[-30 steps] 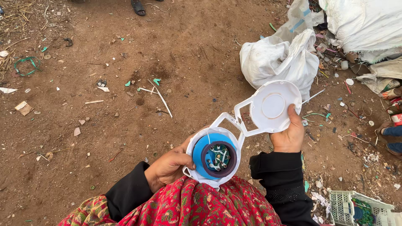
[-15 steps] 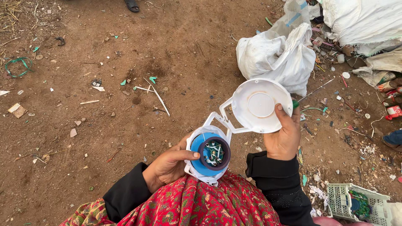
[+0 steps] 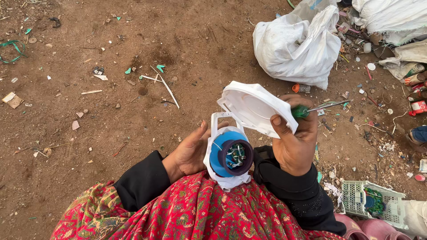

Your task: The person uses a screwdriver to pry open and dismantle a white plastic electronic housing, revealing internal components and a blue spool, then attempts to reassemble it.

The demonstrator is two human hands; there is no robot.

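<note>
1. We hold a white socket housing (image 3: pixel 227 178) upright over our lap, above the red patterned cloth (image 3: pixel 200 213); its blue insert (image 3: pixel 219 153) and dark ring (image 3: pixel 238 156) face up and to our right, with wire ends showing inside.
2. Our left hand (image 3: pixel 189 153) cups the housing from its left side, fingers loosely curled behind it, thumb toward the upper edge.
3. Our right hand (image 3: pixel 296 138) pinches the rim of the hinged white lid (image 3: pixel 255 106), and in the same grip keeps a green-handled screwdriver (image 3: pixel 311 109), whose shaft points away to the right.
4. The lid's hinge sits at the housing's top edge, so the long axis runs from lap upward to the right; the right hand is nearer the lid, the left nearer the body.
5. Against the frame half a second earlier, the lid is tilted more edge-on, and the insert is turned further toward our right hand.
6. White sacks (image 3: pixel 298 44) lie on the dirt ground (image 3: pixel 133 111) beyond.
</note>
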